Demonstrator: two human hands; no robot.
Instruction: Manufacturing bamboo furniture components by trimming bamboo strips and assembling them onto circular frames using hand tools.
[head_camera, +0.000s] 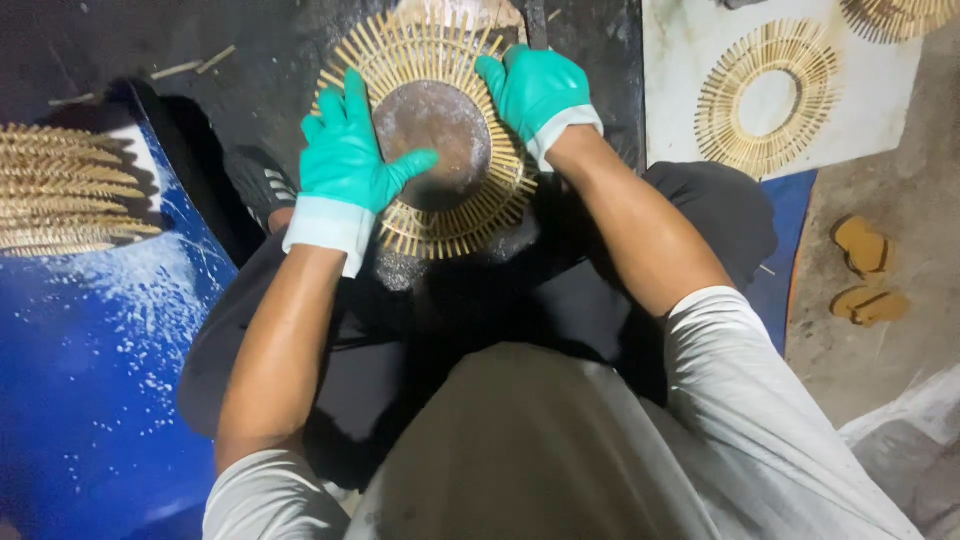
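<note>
A round sunburst frame (430, 60) made of many thin bamboo sticks, with a dark brown disc (440, 125) at its centre, is held above my lap. My left hand (345, 160), in a teal glove, grips its left edge, thumb lying across the disc. My right hand (535, 90), also in a teal glove, clasps the right edge, fingers curled over the sticks.
A second stick frame with an open centre (768, 98) lies on a white sheet (680, 60) at the upper right. A stack of similar frames (60, 190) rests on a blue drum (90, 370) at the left. Two brown pieces (865, 275) lie on the floor at the right.
</note>
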